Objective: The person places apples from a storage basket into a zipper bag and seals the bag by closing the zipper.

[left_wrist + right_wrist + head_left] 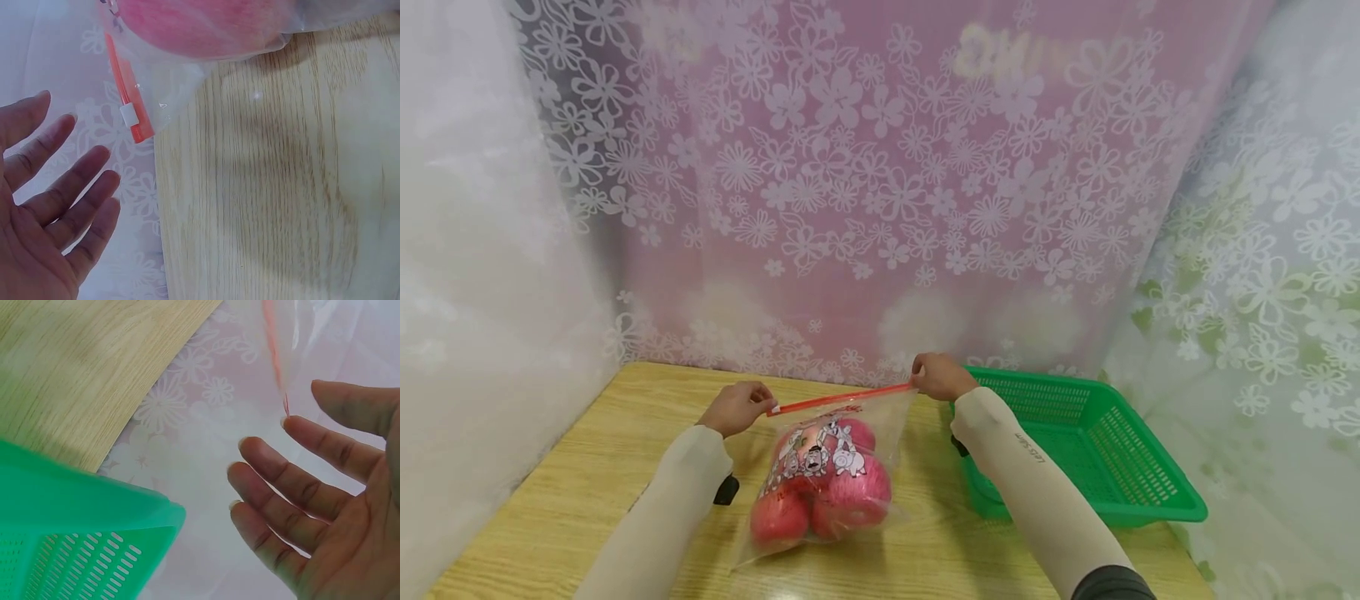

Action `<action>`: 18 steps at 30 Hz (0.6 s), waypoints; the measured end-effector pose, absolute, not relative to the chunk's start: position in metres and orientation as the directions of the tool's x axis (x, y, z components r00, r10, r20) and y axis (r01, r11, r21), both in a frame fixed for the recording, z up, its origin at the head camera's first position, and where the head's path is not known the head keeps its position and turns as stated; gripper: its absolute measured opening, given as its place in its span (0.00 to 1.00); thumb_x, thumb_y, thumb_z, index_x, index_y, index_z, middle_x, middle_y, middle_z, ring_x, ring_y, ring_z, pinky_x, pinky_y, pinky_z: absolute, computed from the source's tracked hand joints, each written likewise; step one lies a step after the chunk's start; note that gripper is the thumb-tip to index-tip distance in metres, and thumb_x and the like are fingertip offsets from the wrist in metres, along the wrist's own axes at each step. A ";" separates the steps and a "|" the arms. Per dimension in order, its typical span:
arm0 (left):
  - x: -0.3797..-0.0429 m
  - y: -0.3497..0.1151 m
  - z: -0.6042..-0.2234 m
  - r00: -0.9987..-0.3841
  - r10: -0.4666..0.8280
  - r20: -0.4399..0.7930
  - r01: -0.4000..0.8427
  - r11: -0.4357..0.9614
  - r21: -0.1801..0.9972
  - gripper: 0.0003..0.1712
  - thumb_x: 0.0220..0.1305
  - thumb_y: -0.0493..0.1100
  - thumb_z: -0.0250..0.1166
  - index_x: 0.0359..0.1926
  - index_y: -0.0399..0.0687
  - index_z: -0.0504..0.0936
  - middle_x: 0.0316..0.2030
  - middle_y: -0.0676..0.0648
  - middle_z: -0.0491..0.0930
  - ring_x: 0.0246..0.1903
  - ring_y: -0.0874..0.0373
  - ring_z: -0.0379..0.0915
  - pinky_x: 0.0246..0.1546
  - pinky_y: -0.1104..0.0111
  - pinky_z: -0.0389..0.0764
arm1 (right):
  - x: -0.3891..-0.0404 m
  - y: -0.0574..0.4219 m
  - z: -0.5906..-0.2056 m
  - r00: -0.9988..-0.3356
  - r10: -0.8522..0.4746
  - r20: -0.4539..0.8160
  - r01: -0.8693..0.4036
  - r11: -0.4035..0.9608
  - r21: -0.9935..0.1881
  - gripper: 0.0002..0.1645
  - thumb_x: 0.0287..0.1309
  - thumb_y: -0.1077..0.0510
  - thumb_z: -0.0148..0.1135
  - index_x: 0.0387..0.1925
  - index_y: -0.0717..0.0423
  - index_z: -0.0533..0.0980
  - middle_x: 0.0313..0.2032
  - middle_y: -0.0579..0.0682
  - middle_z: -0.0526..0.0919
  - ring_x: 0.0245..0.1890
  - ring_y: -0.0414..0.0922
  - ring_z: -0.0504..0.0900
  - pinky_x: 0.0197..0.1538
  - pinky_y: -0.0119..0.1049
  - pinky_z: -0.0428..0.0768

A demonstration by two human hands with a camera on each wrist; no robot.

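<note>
A clear zipper bag (pixel 895 425) with a red closure strip (pixel 842 398) and printed cartoon figures stands on the table, holding several round pinkish-red fruits (pixel 857 492) that look like apples. A white slider (pixel 129 115) sits at the strip's left end. Close beside that end is my left hand (pixel 737 408); in the left wrist view its fingers (pixel 94 231) are spread and apart from the bag. At the strip's other end is my right hand (pixel 943 377). Its fingers (pixel 275 506) are extended in the right wrist view, with the index fingertip at the strip's tip.
A green plastic basket (pixel 1150 442) with slotted walls stands at the right of the wooden table (pixel 587 467), under and beside my right forearm. Floral translucent curtains (pixel 865 208) hang behind the table and at both sides.
</note>
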State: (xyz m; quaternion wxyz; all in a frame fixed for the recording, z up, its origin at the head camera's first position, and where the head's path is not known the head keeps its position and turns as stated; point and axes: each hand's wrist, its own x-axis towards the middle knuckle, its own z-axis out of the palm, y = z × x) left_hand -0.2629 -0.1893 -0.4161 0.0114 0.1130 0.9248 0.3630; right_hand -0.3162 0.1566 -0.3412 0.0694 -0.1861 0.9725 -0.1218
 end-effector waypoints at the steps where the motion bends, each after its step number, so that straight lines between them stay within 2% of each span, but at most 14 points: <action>1: -0.263 -0.189 -0.416 -0.974 0.218 0.064 0.203 0.714 0.670 0.14 0.71 0.46 0.57 0.44 0.39 0.80 0.44 0.38 0.80 0.45 0.42 0.76 0.44 0.49 0.78 | -0.316 0.157 -0.341 -0.920 -0.382 -0.086 -0.347 0.897 -0.273 0.17 0.69 0.56 0.52 0.51 0.62 0.75 0.42 0.55 0.82 0.34 0.47 0.79 0.41 0.45 0.79; 4: -0.263 -0.190 -0.416 -0.973 0.217 0.073 0.211 0.726 0.654 0.16 0.71 0.48 0.56 0.47 0.39 0.79 0.49 0.35 0.78 0.50 0.38 0.74 0.48 0.47 0.76 | -0.314 0.158 -0.342 -0.920 -0.386 -0.073 -0.349 0.888 -0.299 0.19 0.69 0.54 0.52 0.54 0.62 0.73 0.42 0.55 0.82 0.37 0.49 0.81 0.43 0.46 0.80; 8: -0.264 -0.191 -0.416 -0.970 0.219 0.109 0.238 0.745 0.623 0.24 0.71 0.53 0.56 0.55 0.37 0.76 0.56 0.31 0.74 0.55 0.34 0.70 0.54 0.43 0.72 | -0.309 0.159 -0.343 -0.920 -0.391 -0.039 -0.360 0.877 -0.318 0.22 0.69 0.52 0.53 0.57 0.62 0.72 0.52 0.61 0.79 0.50 0.55 0.79 0.52 0.51 0.78; 12: -0.264 -0.194 -0.414 -0.962 0.213 0.170 0.272 0.758 0.592 0.30 0.70 0.56 0.56 0.61 0.36 0.73 0.60 0.31 0.71 0.58 0.33 0.66 0.57 0.40 0.67 | -0.301 0.161 -0.342 -0.919 -0.394 -0.007 -0.373 0.875 -0.309 0.28 0.69 0.50 0.54 0.63 0.61 0.67 0.62 0.64 0.71 0.59 0.61 0.72 0.59 0.58 0.71; 18: -0.256 -0.198 -0.404 -0.947 0.207 0.246 0.307 0.807 0.504 0.37 0.68 0.61 0.56 0.66 0.39 0.68 0.63 0.31 0.67 0.62 0.31 0.61 0.60 0.34 0.57 | -0.286 0.166 -0.333 -0.917 -0.396 0.036 -0.389 0.874 -0.289 0.36 0.68 0.45 0.54 0.70 0.57 0.60 0.69 0.63 0.60 0.69 0.62 0.58 0.66 0.66 0.54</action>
